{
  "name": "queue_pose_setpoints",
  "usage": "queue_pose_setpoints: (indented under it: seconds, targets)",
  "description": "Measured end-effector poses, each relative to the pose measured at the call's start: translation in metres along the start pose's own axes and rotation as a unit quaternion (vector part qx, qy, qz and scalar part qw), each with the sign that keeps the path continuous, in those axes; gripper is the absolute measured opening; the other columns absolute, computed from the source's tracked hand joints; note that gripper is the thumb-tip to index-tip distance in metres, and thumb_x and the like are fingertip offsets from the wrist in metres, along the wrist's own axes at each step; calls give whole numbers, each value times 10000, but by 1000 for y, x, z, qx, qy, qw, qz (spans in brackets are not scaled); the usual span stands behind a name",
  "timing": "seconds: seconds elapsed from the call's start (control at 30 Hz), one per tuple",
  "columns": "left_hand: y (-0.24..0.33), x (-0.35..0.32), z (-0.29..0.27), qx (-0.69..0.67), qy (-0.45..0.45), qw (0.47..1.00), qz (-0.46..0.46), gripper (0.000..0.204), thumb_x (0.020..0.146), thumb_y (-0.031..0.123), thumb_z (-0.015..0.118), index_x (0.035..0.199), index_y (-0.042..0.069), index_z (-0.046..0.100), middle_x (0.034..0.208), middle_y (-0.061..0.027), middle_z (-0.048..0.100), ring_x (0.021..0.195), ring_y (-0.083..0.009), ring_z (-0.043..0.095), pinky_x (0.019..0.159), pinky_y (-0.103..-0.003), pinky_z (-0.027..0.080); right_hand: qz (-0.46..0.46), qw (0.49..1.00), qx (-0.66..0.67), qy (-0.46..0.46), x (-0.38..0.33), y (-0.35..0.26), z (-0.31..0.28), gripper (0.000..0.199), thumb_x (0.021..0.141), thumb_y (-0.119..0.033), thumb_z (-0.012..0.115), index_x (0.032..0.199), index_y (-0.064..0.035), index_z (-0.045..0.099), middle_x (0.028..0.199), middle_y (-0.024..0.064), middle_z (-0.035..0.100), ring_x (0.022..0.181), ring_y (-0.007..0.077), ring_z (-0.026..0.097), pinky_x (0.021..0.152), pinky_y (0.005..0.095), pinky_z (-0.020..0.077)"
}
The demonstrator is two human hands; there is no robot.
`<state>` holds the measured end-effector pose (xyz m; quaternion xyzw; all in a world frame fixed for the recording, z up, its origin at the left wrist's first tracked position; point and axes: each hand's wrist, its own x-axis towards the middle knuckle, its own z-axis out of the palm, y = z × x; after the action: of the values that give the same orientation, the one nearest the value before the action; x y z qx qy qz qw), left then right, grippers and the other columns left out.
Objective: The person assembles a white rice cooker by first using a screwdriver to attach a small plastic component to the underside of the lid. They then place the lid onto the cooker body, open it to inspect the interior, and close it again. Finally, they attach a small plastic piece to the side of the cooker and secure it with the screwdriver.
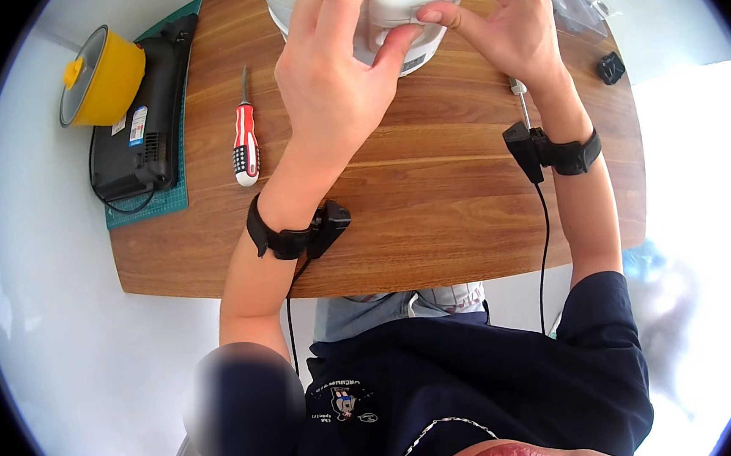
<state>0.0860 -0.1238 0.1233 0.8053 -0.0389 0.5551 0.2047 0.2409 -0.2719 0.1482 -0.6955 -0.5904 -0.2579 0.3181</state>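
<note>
At the far edge of the table stands a white rounded appliance [394, 10], cut off by the top of the picture, so its exact kind is unclear. My left hand [333, 73] grips its protruding front part, fingers above and thumb below. From the other side, my right hand [508, 27] holds the same part; its thumb presses the front and the other fingers are partly out of view. A screwdriver [245, 143] with a red, white and black handle lies left of my left forearm. Beside my right wrist is a thin metal-shafted tool [518, 88], partly hidden.
On the left, a yellow pot [122, 80] tilts against a black flat appliance [144, 146] with a cord, on a green cutting mat [179, 199]. A clear plastic box [568, 2] and a small black object [611, 68] sit far right. Cabled black devices are strapped to both wrists.
</note>
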Motion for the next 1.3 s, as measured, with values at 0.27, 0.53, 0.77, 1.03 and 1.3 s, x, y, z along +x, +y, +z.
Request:
queue_pose_setpoints:
  seconds: [0.27,0.53,0.77,1.03,1.3]
  targets:
    - [8,2,-7,0,-55,996,-76,426,814,91,843,1185,27,644,960,-170,649,846,-329,669,713,-393,542,41,999,26,-16,-5,-6,4,653,793,-433,866,1304,-67,691,1415,109,648,1387,369,539,1231,660,161]
    - [-13,-9,-22,-411,-14,873,-261,319,1051,187,568,1307,-5,568,830,29,439,670,-97,374,586,-242,345,38,981,101,160,-4,-15,4,493,875,-231,814,1295,-14,673,1226,162,686,1149,298,643,1004,388,503]
    - [27,20,-48,-699,63,536,-468,601,1106,483,364,1364,-43,498,989,-64,552,895,-189,550,825,-358,499,-24,989,95,106,4,-87,-8,350,658,-89,877,991,-119,774,1017,-6,652,887,201,591,747,345,493]
    - [54,12,-47,-669,52,564,-482,561,1114,469,387,1385,-15,474,1227,-158,615,1161,-242,576,1054,-394,435,-58,996,-49,44,11,-115,-10,174,684,-92,808,846,-154,787,1026,-34,717,985,178,624,921,338,396]
    - [56,1,-34,-644,22,607,-465,491,1092,387,515,1387,-4,473,1283,-119,611,1181,-188,588,1012,-381,474,-35,999,1,36,9,-101,-14,168,716,-47,793,850,-128,732,980,-39,697,983,205,633,954,378,380]
